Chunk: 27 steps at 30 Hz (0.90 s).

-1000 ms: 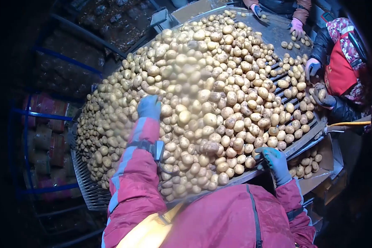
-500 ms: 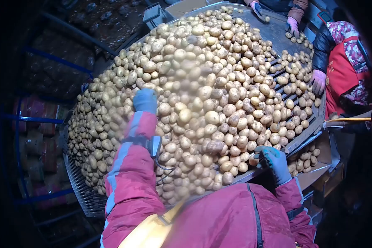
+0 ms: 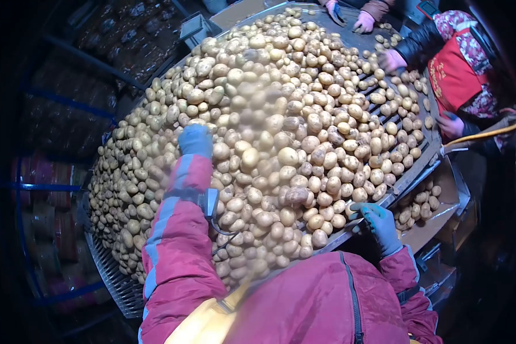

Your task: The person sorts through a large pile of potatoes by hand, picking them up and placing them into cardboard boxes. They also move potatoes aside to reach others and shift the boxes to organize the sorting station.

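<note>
A large heap of potatoes [image 3: 269,120] covers a slatted sorting table [image 3: 404,180]. My left hand [image 3: 195,140], in a blue glove, lies against the potatoes left of the middle; its fingers point away from me and are too blurred to make out what they hold, if anything. At the table's near right edge is my right hand [image 3: 378,225], in a grey-blue glove with green fingertips. Its fingers are curled at the rim beside the nearest potatoes, and whether something is between them is not clear.
A co-worker in a red apron [image 3: 456,74] stands at the right, one gloved hand over the potatoes. Another person's gloved hands [image 3: 363,22] are at the far edge. A cardboard box [image 3: 424,229] with potatoes sits below the right edge. A yellow hose [image 3: 487,133] sticks out at the right.
The view has shifted slightly. The red-aproned co-worker's hand has reached inward over the potatoes. The far person's hands have come closer together. My hands have hardly moved.
</note>
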Motion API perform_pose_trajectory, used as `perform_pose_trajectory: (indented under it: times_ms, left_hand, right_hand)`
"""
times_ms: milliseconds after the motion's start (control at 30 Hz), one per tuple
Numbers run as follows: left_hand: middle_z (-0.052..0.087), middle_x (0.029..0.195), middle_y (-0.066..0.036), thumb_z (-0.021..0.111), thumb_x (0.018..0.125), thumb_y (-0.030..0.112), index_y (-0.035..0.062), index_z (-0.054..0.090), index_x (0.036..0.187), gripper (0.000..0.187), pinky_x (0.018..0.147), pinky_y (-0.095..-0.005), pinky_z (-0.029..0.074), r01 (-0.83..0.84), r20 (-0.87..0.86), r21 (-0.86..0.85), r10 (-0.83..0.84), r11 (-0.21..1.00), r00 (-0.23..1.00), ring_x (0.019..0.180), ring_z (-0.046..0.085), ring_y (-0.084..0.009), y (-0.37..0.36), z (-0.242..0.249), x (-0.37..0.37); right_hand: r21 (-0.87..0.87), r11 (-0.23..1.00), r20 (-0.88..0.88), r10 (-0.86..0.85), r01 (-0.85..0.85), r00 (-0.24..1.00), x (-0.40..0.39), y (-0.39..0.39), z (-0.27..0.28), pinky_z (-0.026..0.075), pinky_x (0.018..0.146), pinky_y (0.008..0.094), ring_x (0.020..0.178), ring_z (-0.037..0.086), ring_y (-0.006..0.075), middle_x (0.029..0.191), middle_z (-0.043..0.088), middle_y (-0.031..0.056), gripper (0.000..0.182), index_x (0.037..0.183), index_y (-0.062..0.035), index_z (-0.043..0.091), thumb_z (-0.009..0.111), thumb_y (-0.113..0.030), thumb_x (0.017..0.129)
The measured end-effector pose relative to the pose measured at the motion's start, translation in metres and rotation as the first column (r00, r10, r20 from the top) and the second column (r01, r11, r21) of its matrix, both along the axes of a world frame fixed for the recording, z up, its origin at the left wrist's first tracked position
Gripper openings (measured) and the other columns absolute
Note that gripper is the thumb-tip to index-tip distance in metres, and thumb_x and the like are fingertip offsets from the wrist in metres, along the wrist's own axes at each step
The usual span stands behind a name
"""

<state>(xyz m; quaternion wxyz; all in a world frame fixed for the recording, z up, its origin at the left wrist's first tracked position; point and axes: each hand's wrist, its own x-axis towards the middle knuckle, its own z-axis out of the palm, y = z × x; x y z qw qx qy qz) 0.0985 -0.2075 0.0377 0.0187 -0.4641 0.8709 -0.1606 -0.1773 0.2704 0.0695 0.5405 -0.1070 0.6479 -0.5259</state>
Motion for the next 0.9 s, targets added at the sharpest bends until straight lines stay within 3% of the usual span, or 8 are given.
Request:
perform_pose_trajectory:
  times_ms: [33, 133, 367, 600, 733, 833, 900]
  left_hand:
    - [0.073, 0.095, -0.009, 0.071, 0.086, 0.032, 0.018, 0.078, 0.09, 0.016, 0.08, -0.0432, 0.057, -0.026, -0.042, 0.078, 0.029, 0.997, 0.999, 0.093, 0.07, -0.0303, -0.002, 0.002, 0.002]
    - [0.07, 0.095, -0.013, 0.075, 0.083, 0.033, 0.0143, 0.074, 0.086, 0.018, 0.081, -0.0467, 0.053, 0.017, -0.139, 0.059, -0.009, 0.998, 0.99, 0.092, 0.066, -0.0345, 0.003, 0.0, 0.012]
    - [0.069, 0.105, -0.013, 0.077, 0.083, 0.037, 0.0133, 0.072, 0.101, 0.03, 0.085, -0.0468, 0.053, 0.008, -0.013, 0.027, -0.008, 1.0, 1.0, 0.1, 0.066, -0.0331, 0.017, -0.003, 0.011]
    - [0.069, 0.103, -0.011, 0.069, 0.09, 0.04, 0.0141, 0.073, 0.097, 0.027, 0.083, -0.0454, 0.055, -0.024, 0.069, -0.079, 0.03, 0.997, 0.997, 0.097, 0.068, -0.0318, 0.002, -0.01, -0.001]
    - [0.07, 0.105, -0.011, 0.069, 0.09, 0.038, 0.0152, 0.074, 0.098, 0.025, 0.083, -0.0452, 0.055, -0.038, 0.163, -0.047, 0.045, 0.998, 0.986, 0.097, 0.068, -0.031, -0.001, -0.009, 0.0]
    - [0.071, 0.105, -0.011, 0.072, 0.089, 0.037, 0.0153, 0.075, 0.099, 0.024, 0.082, -0.0445, 0.056, 0.037, 0.099, -0.03, -0.033, 0.999, 0.994, 0.099, 0.069, -0.0309, -0.009, -0.01, 0.01]
    - [0.072, 0.107, -0.013, 0.074, 0.086, 0.035, 0.0154, 0.076, 0.103, 0.026, 0.082, -0.0449, 0.056, 0.01, -0.039, 0.027, -0.009, 1.0, 0.999, 0.098, 0.069, -0.0337, -0.016, -0.012, 0.018]
  right_hand:
    - [0.0, 1.0, 0.015, -0.028, 0.028, 0.999, 0.001, 0.006, -0.004, 0.054, 0.06, 0.0254, 0.068, 0.069, 0.0163, 0.097, 0.074, 0.0133, 0.032, 0.12, 0.0017, 0.069, 0.055, -0.022, 0.105]
    - [0.005, 0.998, 0.044, -0.06, 0.06, 0.997, 0.006, 0.018, -0.004, 0.054, 0.06, 0.0251, 0.067, 0.069, 0.0158, 0.098, 0.074, 0.0135, 0.032, 0.121, 0.002, 0.068, 0.055, -0.022, 0.105]
    - [0.045, 0.997, 0.061, -0.067, 0.064, 0.996, 0.01, 0.047, -0.014, 0.054, 0.06, 0.0251, 0.069, 0.069, 0.0165, 0.1, 0.074, 0.0134, 0.031, 0.124, 0.0021, 0.067, 0.056, -0.019, 0.103]
    - [0.105, 0.991, 0.12, -0.097, 0.084, 0.988, 0.013, 0.079, -0.023, 0.055, 0.063, 0.027, 0.071, 0.07, 0.018, 0.102, 0.074, 0.0135, 0.031, 0.124, 0.0004, 0.066, 0.053, -0.02, 0.104]
    - [0.075, 0.995, 0.117, -0.075, 0.066, 0.99, 0.017, 0.071, -0.024, 0.057, 0.067, 0.0281, 0.073, 0.07, 0.0192, 0.103, 0.073, 0.0138, 0.032, 0.124, 0.0011, 0.066, 0.053, -0.021, 0.104]
    - [0.044, 0.997, 0.121, -0.061, 0.056, 0.991, 0.018, 0.064, -0.024, 0.057, 0.067, 0.0284, 0.073, 0.07, 0.0195, 0.103, 0.073, 0.0138, 0.033, 0.124, 0.0018, 0.066, 0.052, -0.02, 0.105]
    - [0.036, 0.997, 0.134, -0.078, 0.074, 0.988, 0.016, 0.06, -0.025, 0.057, 0.068, 0.0283, 0.073, 0.07, 0.0195, 0.102, 0.073, 0.0138, 0.033, 0.124, 0.0021, 0.066, 0.052, -0.02, 0.105]
